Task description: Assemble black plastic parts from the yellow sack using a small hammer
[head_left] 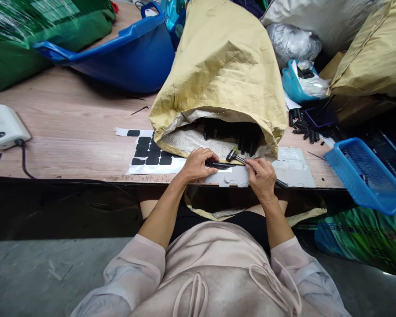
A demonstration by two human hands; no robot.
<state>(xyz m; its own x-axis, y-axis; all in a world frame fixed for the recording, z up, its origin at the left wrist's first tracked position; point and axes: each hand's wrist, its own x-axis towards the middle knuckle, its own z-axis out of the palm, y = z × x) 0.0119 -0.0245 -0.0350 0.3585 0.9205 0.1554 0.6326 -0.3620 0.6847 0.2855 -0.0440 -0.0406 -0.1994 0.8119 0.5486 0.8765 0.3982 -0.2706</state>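
My left hand [199, 165] is closed, fingers and thumb around one end of a slim black pen-like part [219, 165] held low over the bench edge. In my right hand [261, 176] is a small hammer [235, 156], its metal head pointing left and its black handle end sticking out below the palm. Beneath both hands lies a grey board [229, 177] along the table's front edge. Just behind them opens a yellow woven sack [224, 75], with several black tubular parts [246, 143] inside its mouth. A white sheet of black stickers [123, 131] is beside my left hand.
A blue tub [125, 61] stands at the back left, near a white box with a cable [6, 127]. On the right are a blue basket [366, 176], loose black parts [312, 134] and a turquoise basket [295, 83]. A thin rod [315, 155] points toward the blue basket.
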